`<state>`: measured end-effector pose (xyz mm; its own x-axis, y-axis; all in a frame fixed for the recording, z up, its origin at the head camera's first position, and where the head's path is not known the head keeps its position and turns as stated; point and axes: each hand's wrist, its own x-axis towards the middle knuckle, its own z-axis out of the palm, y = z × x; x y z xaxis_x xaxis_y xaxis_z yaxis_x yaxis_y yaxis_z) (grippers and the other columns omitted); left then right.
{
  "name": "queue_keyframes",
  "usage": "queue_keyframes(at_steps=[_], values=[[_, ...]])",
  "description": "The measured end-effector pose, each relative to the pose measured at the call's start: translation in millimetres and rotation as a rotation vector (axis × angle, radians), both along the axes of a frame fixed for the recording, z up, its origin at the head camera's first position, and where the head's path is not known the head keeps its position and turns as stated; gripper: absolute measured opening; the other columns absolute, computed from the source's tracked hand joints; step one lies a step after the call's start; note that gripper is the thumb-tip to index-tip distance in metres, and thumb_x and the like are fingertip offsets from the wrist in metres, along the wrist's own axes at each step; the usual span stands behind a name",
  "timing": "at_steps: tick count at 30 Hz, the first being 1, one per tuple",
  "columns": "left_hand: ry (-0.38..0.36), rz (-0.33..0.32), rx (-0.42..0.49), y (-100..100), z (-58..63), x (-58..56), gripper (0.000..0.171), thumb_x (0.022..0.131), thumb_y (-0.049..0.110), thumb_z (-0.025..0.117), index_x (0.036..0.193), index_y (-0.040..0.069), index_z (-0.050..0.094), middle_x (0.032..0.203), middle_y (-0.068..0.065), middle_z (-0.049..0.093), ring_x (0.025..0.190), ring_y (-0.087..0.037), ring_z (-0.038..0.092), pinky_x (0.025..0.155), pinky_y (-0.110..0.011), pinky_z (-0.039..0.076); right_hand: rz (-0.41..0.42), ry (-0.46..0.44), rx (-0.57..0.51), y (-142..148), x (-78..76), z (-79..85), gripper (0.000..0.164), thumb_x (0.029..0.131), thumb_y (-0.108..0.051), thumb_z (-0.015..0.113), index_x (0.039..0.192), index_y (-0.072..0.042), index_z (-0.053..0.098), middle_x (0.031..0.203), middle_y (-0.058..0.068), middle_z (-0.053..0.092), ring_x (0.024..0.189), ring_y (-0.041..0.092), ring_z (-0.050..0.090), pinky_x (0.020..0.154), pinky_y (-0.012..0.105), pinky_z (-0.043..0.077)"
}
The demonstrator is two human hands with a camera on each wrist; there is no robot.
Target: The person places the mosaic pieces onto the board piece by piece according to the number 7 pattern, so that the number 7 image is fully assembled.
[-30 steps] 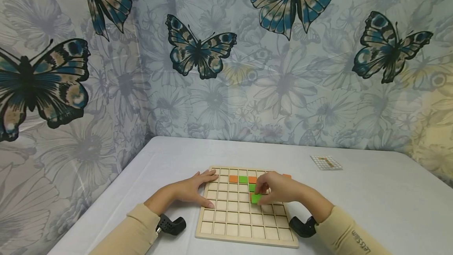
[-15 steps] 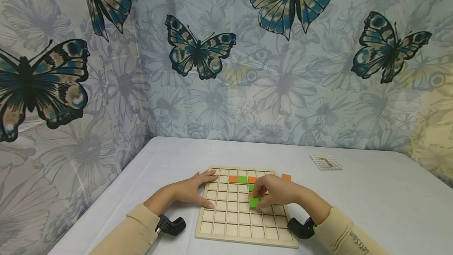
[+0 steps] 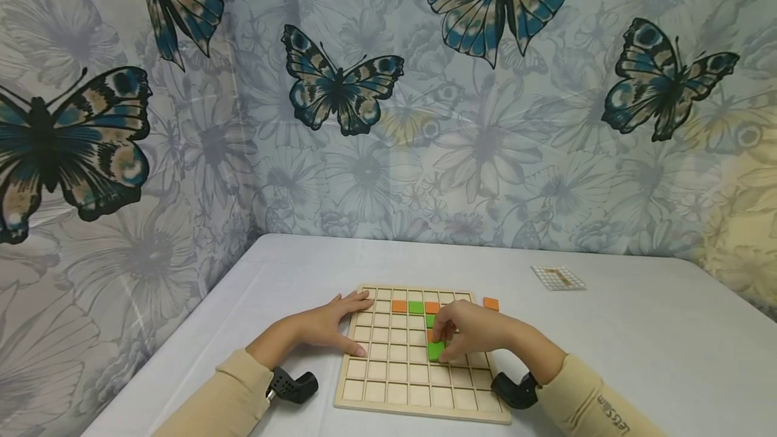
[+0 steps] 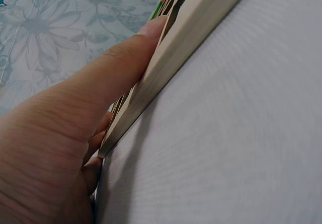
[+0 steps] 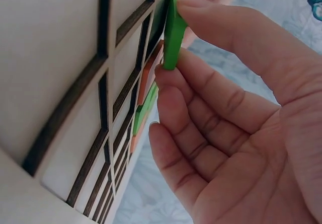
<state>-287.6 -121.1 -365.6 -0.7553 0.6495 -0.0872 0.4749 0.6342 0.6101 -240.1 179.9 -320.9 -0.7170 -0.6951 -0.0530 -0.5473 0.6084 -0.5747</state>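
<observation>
My right hand [image 3: 476,329] pinches a green square tile [image 5: 174,35] between thumb and fingertips over the wooden grid board [image 3: 388,373]. In the right wrist view the tile stands tilted, one edge close to a cell. Above it in the same column lie an orange tile [image 3: 430,336], partly hidden by fingers, and a green tile [image 3: 430,321]. Farther up, a row holds an orange tile [image 3: 399,306], a green tile [image 3: 415,307] and another orange tile [image 3: 432,307]. My left hand [image 3: 324,324] rests spread on the board's left edge, thumb [image 4: 118,63] on the frame.
A loose orange tile [image 3: 491,303] lies beside the board's upper right corner. Farther back right, a small gridded card [image 3: 558,278] lies on the white-covered table [image 3: 655,336]. A butterfly-patterned curtain [image 3: 485,201] hangs behind.
My right hand has moved slightly down the board with the green tile, baring more of the orange tile above. The left hand has stayed still on the edge.
</observation>
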Motion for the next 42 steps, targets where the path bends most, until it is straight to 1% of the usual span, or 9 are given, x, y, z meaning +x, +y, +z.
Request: queue_keyframes(at_steps=[6, 13, 23, 28, 31, 34, 39, 42], values=[[0.000, -0.002, -0.001, 0.4, -0.2, -0.6, 0.091, 0.071, 0.045, 0.078, 0.146, 0.022, 0.032, 0.158, -0.003, 0.008, 0.143, -0.042, -0.004, 0.112, -0.063, 0.006, -0.012, -0.017, 0.017, 0.5, -0.2, -0.1, 0.018, 0.074, -0.014, 0.078, 0.088, -0.010, 0.066, 0.082, -0.005, 0.061, 0.073, 0.004, 0.055, 0.065, 0.019, 0.049], [-0.007, 0.002, -0.002, -0.3, -1.8, -1.4, 0.092, 0.070, 0.047, 0.078, 0.146, 0.022, 0.032, 0.158, -0.001, 0.008, 0.143, -0.042, -0.004, 0.112, -0.063, 0.006, -0.020, -0.017, 0.025, -1.3, 1.2, 1.4, 0.018, 0.074, -0.014, 0.078, 0.087, -0.010, 0.067, 0.081, -0.004, 0.061, 0.071, 0.003, 0.054, 0.063, 0.019, 0.049], [0.005, -0.005, -0.002, 0.0, -1.1, -1.4, 0.091, 0.071, 0.045, 0.078, 0.146, 0.021, 0.032, 0.158, -0.003, 0.008, 0.143, -0.042, -0.003, 0.113, -0.062, 0.006, -0.032, -0.021, 0.022, -2.2, 2.6, 2.4, 0.018, 0.074, -0.014, 0.078, 0.087, -0.010, 0.067, 0.081, -0.004, 0.061, 0.071, 0.003, 0.054, 0.063, 0.019, 0.048], [0.006, -0.010, -0.004, -0.1, -0.4, -1.0, 0.091, 0.072, 0.046, 0.077, 0.147, 0.021, 0.031, 0.158, -0.003, 0.008, 0.143, -0.042, -0.003, 0.113, -0.061, 0.006, -0.006, -0.002, 0.006, 0.8, 0.4, 1.5, 0.018, 0.075, -0.016, 0.078, 0.089, -0.011, 0.067, 0.084, -0.004, 0.063, 0.075, 0.005, 0.057, 0.065, 0.019, 0.049], [0.011, -0.012, -0.003, -0.1, 0.2, -0.8, 0.091, 0.072, 0.045, 0.077, 0.147, 0.021, 0.031, 0.158, -0.003, 0.009, 0.143, -0.042, -0.003, 0.114, -0.060, 0.005, 0.013, 0.014, -0.009, 3.6, -1.9, 1.1, 0.016, 0.076, -0.015, 0.076, 0.089, -0.011, 0.068, 0.086, -0.003, 0.065, 0.077, 0.004, 0.058, 0.068, 0.019, 0.050], [0.016, -0.014, 0.000, 0.0, 0.7, -0.5, 0.091, 0.072, 0.045, 0.077, 0.146, 0.020, 0.032, 0.158, -0.004, 0.010, 0.143, -0.042, -0.003, 0.114, -0.060, 0.006, 0.018, 0.037, -0.027, 6.3, -4.2, 1.5, 0.012, 0.077, -0.014, 0.075, 0.087, -0.011, 0.069, 0.085, -0.002, 0.066, 0.076, 0.002, 0.058, 0.069, 0.020, 0.051], [0.013, -0.013, 0.002, 0.0, 0.9, 0.2, 0.090, 0.072, 0.044, 0.078, 0.146, 0.019, 0.032, 0.158, -0.005, 0.010, 0.143, -0.042, -0.002, 0.114, -0.061, 0.006, -0.015, 0.100, -0.031, 13.1, -9.9, 1.3, 0.012, 0.078, -0.015, 0.074, 0.087, -0.008, 0.068, 0.083, -0.002, 0.066, 0.073, 0.001, 0.055, 0.068, 0.021, 0.051], [0.010, -0.008, 0.003, -0.1, 0.8, 0.5, 0.090, 0.072, 0.044, 0.078, 0.146, 0.019, 0.032, 0.158, -0.005, 0.010, 0.143, -0.043, -0.003, 0.113, -0.061, 0.006, -0.053, 0.117, -0.030, 19.1, -14.6, 1.2, 0.015, 0.079, -0.018, 0.073, 0.088, -0.007, 0.068, 0.085, -0.001, 0.066, 0.075, 0.002, 0.055, 0.069, 0.021, 0.051]])
